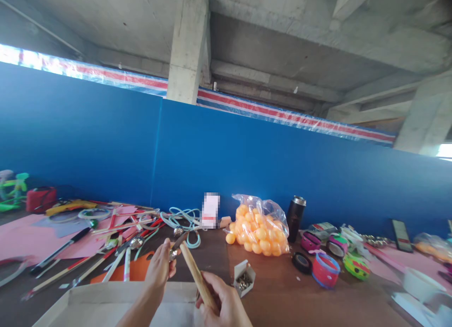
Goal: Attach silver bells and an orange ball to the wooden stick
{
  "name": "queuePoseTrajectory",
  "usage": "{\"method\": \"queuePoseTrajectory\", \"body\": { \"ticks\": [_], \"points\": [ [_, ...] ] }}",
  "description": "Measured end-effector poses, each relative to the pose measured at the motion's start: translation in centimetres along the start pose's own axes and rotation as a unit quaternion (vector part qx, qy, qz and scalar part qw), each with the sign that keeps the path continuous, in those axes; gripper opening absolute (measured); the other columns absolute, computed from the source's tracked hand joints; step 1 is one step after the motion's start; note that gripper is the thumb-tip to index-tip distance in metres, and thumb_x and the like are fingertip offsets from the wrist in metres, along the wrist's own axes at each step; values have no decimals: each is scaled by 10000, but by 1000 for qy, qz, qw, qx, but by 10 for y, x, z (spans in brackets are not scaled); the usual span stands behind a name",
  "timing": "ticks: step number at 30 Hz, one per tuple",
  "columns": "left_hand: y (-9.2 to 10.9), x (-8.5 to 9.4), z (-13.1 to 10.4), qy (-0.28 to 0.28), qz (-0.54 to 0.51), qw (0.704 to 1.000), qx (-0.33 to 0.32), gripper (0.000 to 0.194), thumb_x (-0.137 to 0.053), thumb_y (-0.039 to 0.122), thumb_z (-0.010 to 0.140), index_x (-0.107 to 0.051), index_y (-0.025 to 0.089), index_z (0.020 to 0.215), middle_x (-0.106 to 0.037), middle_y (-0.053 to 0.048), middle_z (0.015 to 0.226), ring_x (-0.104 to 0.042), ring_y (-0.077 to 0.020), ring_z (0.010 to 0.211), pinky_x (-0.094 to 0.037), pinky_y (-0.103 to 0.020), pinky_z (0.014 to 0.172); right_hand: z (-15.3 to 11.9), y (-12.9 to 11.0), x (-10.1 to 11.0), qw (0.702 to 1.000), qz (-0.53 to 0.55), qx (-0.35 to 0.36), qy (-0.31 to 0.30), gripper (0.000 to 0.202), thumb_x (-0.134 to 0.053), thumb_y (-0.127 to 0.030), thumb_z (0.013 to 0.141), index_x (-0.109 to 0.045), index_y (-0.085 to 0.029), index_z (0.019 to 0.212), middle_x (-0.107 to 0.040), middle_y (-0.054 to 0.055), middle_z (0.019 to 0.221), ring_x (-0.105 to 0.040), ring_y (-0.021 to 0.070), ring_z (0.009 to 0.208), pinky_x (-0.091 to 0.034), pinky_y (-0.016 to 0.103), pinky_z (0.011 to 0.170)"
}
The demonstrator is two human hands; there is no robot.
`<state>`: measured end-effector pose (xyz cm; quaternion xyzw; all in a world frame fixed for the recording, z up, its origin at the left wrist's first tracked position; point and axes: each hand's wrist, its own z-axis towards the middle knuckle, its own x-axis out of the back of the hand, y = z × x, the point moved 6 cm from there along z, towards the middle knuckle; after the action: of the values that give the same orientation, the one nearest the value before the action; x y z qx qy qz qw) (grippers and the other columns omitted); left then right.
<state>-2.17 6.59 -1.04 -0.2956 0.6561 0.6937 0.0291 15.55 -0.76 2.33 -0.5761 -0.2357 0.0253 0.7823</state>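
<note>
My right hand (224,296) is wrapped round the wooden handle of a hammer (195,270), its dark head tilted up and to the left. The fingers of my left hand (159,265) are closed round a small shiny silver ball (173,255), right beside the hammer head. Whether the head touches the ball I cannot tell. Below both hands lies a shallow pale cardboard tray (106,293). Close to my right hand stands a small open white box (244,279) with small metal pieces inside.
A clear bag of orange balls (261,230) and a black flask (295,219) stand at the back. Sticks, pink paper (21,235), a yellow glue gun (72,205) and pale blue cord (180,216) clutter the left. A black tape roll (302,262) and a red-blue ring (325,269) lie right.
</note>
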Motion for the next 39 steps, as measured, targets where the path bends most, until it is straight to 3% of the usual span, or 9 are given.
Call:
{"method": "queuePoseTrajectory", "body": {
  "ticks": [2,6,12,17,28,34,39],
  "points": [
    [0,1,0,7,-2,1000,3,464,-573,597,600,-517,167,766,-490,47,557,-340,-45,349,-207,-179,322,0,-3,0,1000,-7,13,5,556,-475,-86,613,-529,-180,1158,-649,22,786,-593,134,621,-464,190,534],
    [3,-1,-3,9,7,1000,5,461,-572,597,592,-518,165,742,-503,37,566,-347,-47,357,-217,-181,326,1,1,0,1000,27,5,1,590,-468,-103,620,-485,-188,1204,-639,15,798,-529,89,456,-407,162,389],
    [7,-2,-6,14,7,1000,-11,431,-585,582,587,-509,176,711,-450,59,502,-353,-56,344,-227,-179,321,1,-3,1,1000,-8,30,-1,590,-451,-46,589,-541,-178,1157,-665,18,789,-620,151,676,-484,214,588],
    [4,-1,-5,12,16,1000,-8,460,-578,605,578,-517,171,719,-490,40,532,-368,-59,352,-238,-184,321,1,-3,1,1000,-3,17,-2,579,-450,-75,613,-512,-181,1179,-658,13,786,-607,143,646,-465,205,548],
    [1,0,-5,12,-2,1000,-10,444,-602,594,569,-495,183,699,-385,89,456,-356,-61,349,-234,-178,332,1,1,0,1000,-6,24,-8,584,-454,-53,591,-542,-170,1157,-668,30,790,-629,173,706,-485,239,617],
    [-2,1,-2,8,0,1000,-3,442,-599,572,600,-519,168,759,-519,34,578,-361,-44,366,-232,-175,333,2,2,1,1000,-3,20,6,546,-458,-84,615,-534,-182,1147,-656,20,776,-602,144,580,-459,213,506],
    [4,-1,-5,7,10,1000,-16,479,-588,619,568,-513,173,726,-436,67,465,-354,-57,342,-245,-181,322,2,1,0,999,-7,35,-1,576,-444,-47,590,-554,-174,1142,-666,24,778,-629,170,699,-480,230,605]
  ]
}}
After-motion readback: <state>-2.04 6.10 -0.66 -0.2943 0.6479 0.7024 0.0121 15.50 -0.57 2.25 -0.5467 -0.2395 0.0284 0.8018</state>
